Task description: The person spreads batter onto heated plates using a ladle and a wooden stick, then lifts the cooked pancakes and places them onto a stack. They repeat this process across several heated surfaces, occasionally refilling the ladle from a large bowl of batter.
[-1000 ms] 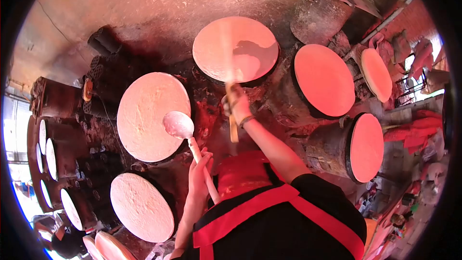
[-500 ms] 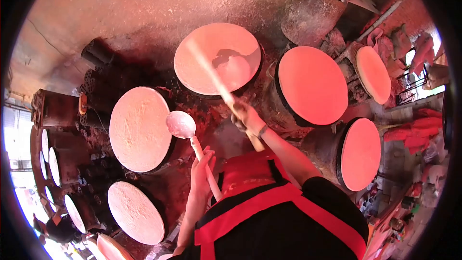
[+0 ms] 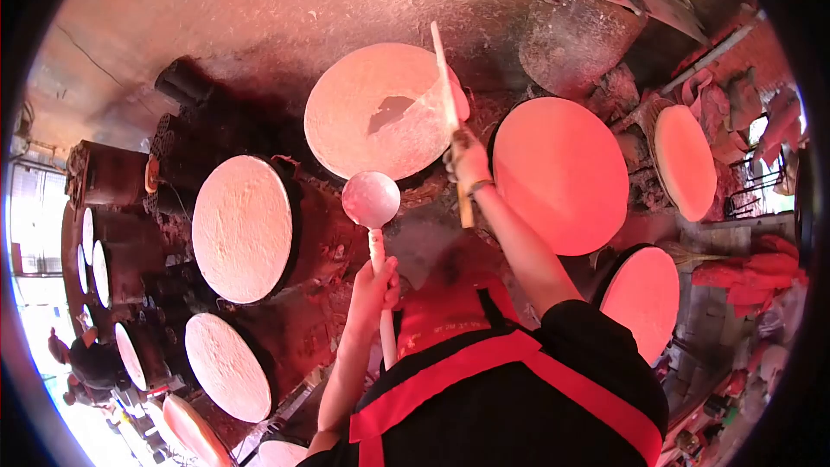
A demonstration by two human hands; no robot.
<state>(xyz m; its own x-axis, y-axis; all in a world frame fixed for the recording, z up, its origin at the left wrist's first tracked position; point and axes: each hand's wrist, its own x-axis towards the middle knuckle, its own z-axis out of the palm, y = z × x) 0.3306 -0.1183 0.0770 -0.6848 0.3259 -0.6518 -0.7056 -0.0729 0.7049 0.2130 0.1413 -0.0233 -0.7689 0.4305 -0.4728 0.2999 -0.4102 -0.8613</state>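
From here I count one ladle [image 3: 371, 199], one long wooden blade [image 3: 446, 78] and six large pale discs in plain sight: the broad disc [image 3: 354, 112] at upper centre, three on the right, two on the left; more crowd the lower left, cut off or too small to count. The left hand [image 3: 373, 285] is closed round the ladle's handle, mid-frame; the right hand [image 3: 468, 160] grips the blade, which crosses the broad disc's right edge — whether it touches, I can't tell.

A dark drum [image 3: 575, 39] stands upper right, a red cloth [image 3: 752, 275] hangs far right, and a dark stack [image 3: 199, 147] hems in the upper left. The neighbouring disc [image 3: 562, 182] crowds the right forearm, leaving a narrow gap; there's more room between the ladle and the left disc [image 3: 242, 229].
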